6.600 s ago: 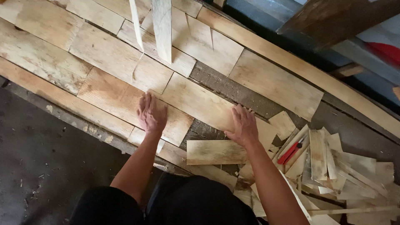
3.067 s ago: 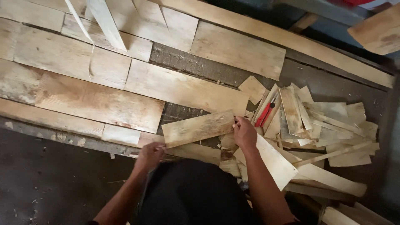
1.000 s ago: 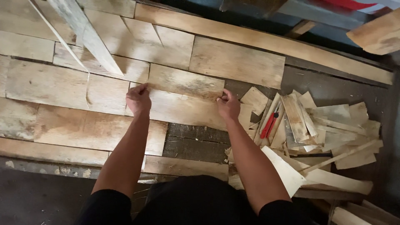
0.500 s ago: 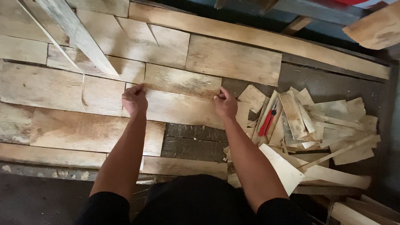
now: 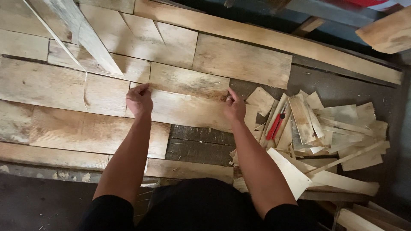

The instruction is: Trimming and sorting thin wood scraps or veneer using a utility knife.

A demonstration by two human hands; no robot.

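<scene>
Pressing left hand (image 5: 139, 99), right hand (image 5: 235, 107), fingers curled, on wood plank (image 5: 188, 110)

Soft, even light falls from above on the pale, weathered flat wooden boards (image 5: 85, 85), which are the brightest area, without glare. The left hand (image 5: 139, 99) and right hand (image 5: 235, 107) are evenly lit and sharp, casting only faint, short shadows onto the board beneath them. Nearer the body, the dark floor (image 5: 38, 205) and black sleeves lose detail in dimness. To the right of the hands, the heap of pale wood offcuts (image 5: 334, 137) is crisp. The far edge is murky, and the long boards bow slightly towards the frame's corners.
</scene>
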